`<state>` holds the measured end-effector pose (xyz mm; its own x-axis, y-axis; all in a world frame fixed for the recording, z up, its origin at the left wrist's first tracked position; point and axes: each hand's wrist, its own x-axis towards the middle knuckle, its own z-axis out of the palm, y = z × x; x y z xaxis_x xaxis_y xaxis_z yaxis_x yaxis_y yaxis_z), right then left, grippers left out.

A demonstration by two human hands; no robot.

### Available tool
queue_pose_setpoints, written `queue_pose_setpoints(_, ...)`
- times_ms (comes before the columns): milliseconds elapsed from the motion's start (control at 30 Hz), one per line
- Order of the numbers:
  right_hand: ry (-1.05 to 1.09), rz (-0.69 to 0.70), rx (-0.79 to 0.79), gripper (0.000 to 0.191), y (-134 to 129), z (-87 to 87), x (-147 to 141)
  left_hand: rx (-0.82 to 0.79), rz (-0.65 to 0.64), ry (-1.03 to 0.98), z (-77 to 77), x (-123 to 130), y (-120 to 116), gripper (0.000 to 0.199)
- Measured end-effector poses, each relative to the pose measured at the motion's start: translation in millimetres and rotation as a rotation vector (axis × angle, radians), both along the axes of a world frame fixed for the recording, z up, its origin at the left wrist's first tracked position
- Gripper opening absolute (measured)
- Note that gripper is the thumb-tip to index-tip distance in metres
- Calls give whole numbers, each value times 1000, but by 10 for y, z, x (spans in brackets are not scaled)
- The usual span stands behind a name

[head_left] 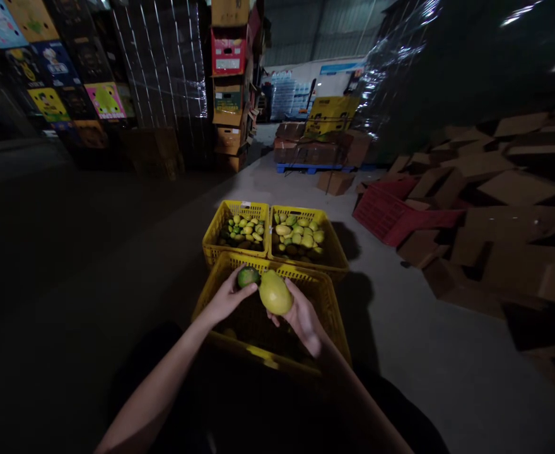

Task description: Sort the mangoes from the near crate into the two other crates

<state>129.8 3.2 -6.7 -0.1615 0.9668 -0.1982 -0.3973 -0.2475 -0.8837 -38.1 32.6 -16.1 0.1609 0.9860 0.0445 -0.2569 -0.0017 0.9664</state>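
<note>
A small dark green fruit (248, 277) is held in my left hand (226, 299), its thumb along the lower side. My right hand (302, 315) grips a larger yellow-green fruit (275, 293) from the right. The two fruits are side by side, above the near yellow crate (330, 302), whose inside is mostly dark. Behind it, the back left yellow crate (212, 237) contains small green and yellow fruits (244, 228). Larger yellow-green fruits (301, 233) lie in the back right yellow crate (335, 251).
At the right, a red crate (386, 211) lies beside a heap of cardboard boxes (509, 233). A small carton (335, 182) sits on the floor ahead, before a blue pallet (310, 168). Stacked fruit boxes (229, 94) stand farther back.
</note>
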Motion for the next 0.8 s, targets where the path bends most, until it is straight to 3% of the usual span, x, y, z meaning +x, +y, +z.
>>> queue_pose_setpoints(167, -30, 15, 54, 44, -48, 16, -37, 74, -32, 116, -106, 9, -48, 48)
queue_pose_setpoints(300, -29, 2, 85, 44, -50, 14, -68, 65, -47, 188, -80, -20, -76, 45)
queue_pose_setpoints(400, 54, -72, -10, 40, -16, -7, -91, 69, -41, 270, -27, -38, -86, 49)
queue_pose_setpoints(633, 173, 18, -141, 47, 30, -17, -132, 90, -21, 320, 12, -28, -64, 58)
queue_pose_setpoints(800, 57, -88, 31, 47, 15, -87, -125, 150, -16, 225, -67, -32, -21, 42)
